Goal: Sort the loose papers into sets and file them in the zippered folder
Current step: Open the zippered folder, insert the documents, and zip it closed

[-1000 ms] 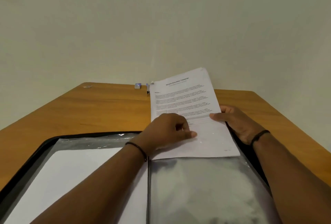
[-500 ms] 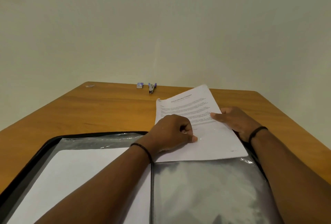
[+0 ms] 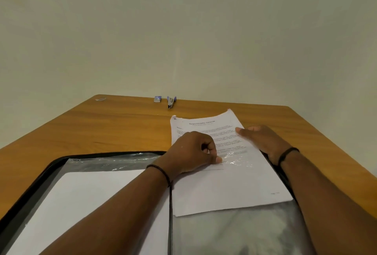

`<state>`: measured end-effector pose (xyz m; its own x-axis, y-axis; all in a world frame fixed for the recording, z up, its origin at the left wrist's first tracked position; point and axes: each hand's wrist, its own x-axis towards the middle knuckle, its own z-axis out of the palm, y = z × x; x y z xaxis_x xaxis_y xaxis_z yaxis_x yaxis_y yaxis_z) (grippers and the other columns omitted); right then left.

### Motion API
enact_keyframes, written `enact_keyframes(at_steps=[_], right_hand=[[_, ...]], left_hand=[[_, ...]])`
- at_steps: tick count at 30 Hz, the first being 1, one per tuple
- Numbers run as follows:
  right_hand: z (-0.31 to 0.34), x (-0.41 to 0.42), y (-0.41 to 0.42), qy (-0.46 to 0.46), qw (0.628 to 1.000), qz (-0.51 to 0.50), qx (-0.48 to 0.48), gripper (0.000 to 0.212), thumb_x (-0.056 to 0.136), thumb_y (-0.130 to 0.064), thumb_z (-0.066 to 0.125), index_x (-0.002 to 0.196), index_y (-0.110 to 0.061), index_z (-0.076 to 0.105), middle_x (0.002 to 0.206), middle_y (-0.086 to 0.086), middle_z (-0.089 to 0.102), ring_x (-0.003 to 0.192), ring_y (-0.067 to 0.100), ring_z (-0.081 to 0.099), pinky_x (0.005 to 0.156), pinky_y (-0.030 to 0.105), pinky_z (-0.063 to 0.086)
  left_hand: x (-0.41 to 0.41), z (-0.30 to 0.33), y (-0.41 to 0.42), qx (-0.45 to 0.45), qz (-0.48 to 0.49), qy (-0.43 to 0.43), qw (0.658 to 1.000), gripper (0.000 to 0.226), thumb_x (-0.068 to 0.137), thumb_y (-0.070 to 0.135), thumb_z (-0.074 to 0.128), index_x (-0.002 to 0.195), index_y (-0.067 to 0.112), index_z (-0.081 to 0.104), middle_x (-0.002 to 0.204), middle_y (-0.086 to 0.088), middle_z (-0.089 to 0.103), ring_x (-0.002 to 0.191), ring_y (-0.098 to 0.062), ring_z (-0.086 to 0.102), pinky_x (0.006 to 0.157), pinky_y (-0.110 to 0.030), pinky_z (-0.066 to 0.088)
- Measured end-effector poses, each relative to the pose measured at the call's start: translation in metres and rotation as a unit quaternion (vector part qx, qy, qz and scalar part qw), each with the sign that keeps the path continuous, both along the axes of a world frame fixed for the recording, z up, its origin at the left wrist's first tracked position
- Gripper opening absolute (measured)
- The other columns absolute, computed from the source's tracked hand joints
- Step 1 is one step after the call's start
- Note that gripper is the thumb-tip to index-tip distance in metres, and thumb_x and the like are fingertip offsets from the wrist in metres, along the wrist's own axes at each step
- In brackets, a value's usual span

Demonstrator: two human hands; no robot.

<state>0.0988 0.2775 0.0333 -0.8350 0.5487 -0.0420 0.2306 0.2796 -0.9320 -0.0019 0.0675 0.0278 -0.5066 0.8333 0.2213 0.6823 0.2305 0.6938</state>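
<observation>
Slid further down into the right-hand clear sleeve (image 3: 234,232) of the zippered folder (image 3: 30,183) since the earlier frame: printed paper set (image 3: 228,183), now lying flatter. Pinched at the sleeve's top edge by left hand (image 3: 191,150), fingers curled. Steadied along its right edge by right hand (image 3: 263,138), fingers straight. Beyond both hands, well apart: stapler (image 3: 171,102).

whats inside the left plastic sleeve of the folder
A white sheet lies inside the left plastic sleeve, blank on the side that shows. The left forearm covers its right part, so any sheets beneath it or print there cannot be seen.
</observation>
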Motion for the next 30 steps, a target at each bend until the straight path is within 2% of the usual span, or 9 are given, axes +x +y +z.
enact_keyframes(at_steps=[2, 4, 10, 13, 18, 22, 23, 26, 30], right_hand=[[-0.003, -0.005, 0.000, -0.001, 0.999, -0.029, 0.042, 0.027, 0.087, -0.030, 0.072, 0.082, -0.005, 0.067, 0.091, 0.012, 0.074, 0.073, 0.024, 0.066, 0.071, 0.032, 0.052], [0.001, 0.001, 0.002, 0.009, 1.000, 0.007, -0.007, 0.017, 0.090, -0.019, 0.069, 0.092, -0.002, 0.070, 0.098, 0.016, 0.074, 0.078, 0.025, 0.070, 0.072, 0.032, 0.056], [0.014, 0.020, 0.020, -0.063, 0.974, 0.186, -0.109, 0.041, 0.084, -0.016, 0.072, 0.121, 0.000, 0.065, 0.118, 0.016, 0.069, 0.110, 0.034, 0.066, 0.091, 0.036, 0.056], [0.014, 0.018, 0.013, -0.061, 0.982, 0.148, -0.100, 0.032, 0.086, -0.016, 0.068, 0.115, -0.002, 0.068, 0.112, 0.016, 0.072, 0.103, 0.033, 0.069, 0.088, 0.037, 0.057], [0.002, -0.002, -0.002, 0.022, 0.999, 0.007, 0.022, 0.021, 0.091, -0.024, 0.068, 0.100, -0.005, 0.071, 0.096, 0.012, 0.076, 0.084, 0.027, 0.072, 0.082, 0.040, 0.056], [0.004, 0.006, 0.009, -0.005, 0.997, 0.070, -0.028, 0.020, 0.092, -0.013, 0.064, 0.108, -0.002, 0.069, 0.104, 0.017, 0.073, 0.084, 0.026, 0.072, 0.076, 0.035, 0.056], [0.007, 0.011, 0.012, -0.020, 0.993, 0.107, -0.054, 0.023, 0.091, -0.012, 0.063, 0.111, -0.001, 0.068, 0.107, 0.018, 0.072, 0.087, 0.028, 0.072, 0.078, 0.035, 0.057], [0.015, 0.022, 0.016, -0.060, 0.976, 0.189, -0.094, 0.033, 0.085, -0.011, 0.070, 0.115, 0.001, 0.067, 0.111, 0.019, 0.071, 0.094, 0.029, 0.071, 0.080, 0.032, 0.058], [0.014, 0.017, 0.013, -0.053, 0.982, 0.167, -0.070, 0.040, 0.076, -0.021, 0.073, 0.112, -0.003, 0.069, 0.109, 0.018, 0.072, 0.093, 0.032, 0.070, 0.085, 0.038, 0.058]], left_hand=[[0.001, 0.000, 0.000, 0.000, 0.004, -0.005, 1.000, 0.020, 0.073, 0.030, 0.086, 0.073, 0.018, 0.071, 0.068, 0.014, 0.061, 0.062, 0.000, 0.050, 0.061, -0.017, 0.038], [0.000, 0.000, 0.000, 0.002, 0.014, -0.002, 1.000, 0.021, 0.072, 0.031, 0.087, 0.074, 0.018, 0.072, 0.069, 0.014, 0.062, 0.062, 0.002, 0.051, 0.060, -0.015, 0.037], [0.000, 0.003, 0.001, 0.002, 0.020, 0.015, 1.000, 0.020, 0.071, 0.028, 0.087, 0.074, 0.017, 0.071, 0.075, 0.011, 0.061, 0.069, -0.003, 0.053, 0.066, -0.019, 0.041], [0.001, 0.004, 0.001, 0.003, 0.022, 0.017, 1.000, 0.020, 0.072, 0.026, 0.087, 0.071, 0.020, 0.069, 0.076, 0.012, 0.059, 0.072, -0.004, 0.054, 0.067, -0.020, 0.041], [0.001, 0.004, 0.000, -0.001, 0.026, 0.007, 1.000, 0.020, 0.072, 0.026, 0.087, 0.072, 0.018, 0.069, 0.077, 0.011, 0.060, 0.072, -0.004, 0.053, 0.068, -0.019, 0.040], [0.004, 0.006, -0.002, 0.006, 0.043, 0.035, 0.998, 0.021, 0.072, 0.029, 0.087, 0.069, 0.019, 0.068, 0.087, 0.010, 0.059, 0.088, -0.005, 0.054, 0.074, -0.002, 0.022], [0.003, 0.006, -0.002, 0.016, 0.042, 0.039, 0.998, 0.022, 0.071, 0.029, 0.088, 0.067, 0.022, 0.068, 0.088, 0.011, 0.058, 0.088, -0.004, 0.052, 0.079, -0.005, 0.026], [0.000, 0.003, 0.000, 0.040, 0.025, 0.044, 0.998, 0.025, 0.066, 0.028, 0.091, 0.061, 0.027, 0.066, 0.093, 0.008, 0.060, 0.094, -0.010, 0.055, 0.086, -0.036, 0.048], [-0.001, 0.002, 0.001, 0.018, 0.033, 0.079, 0.996, 0.028, 0.068, 0.031, 0.090, 0.060, 0.028, 0.062, 0.129, 0.010, 0.058, 0.124, -0.011, 0.048, 0.105, -0.046, 0.037]])
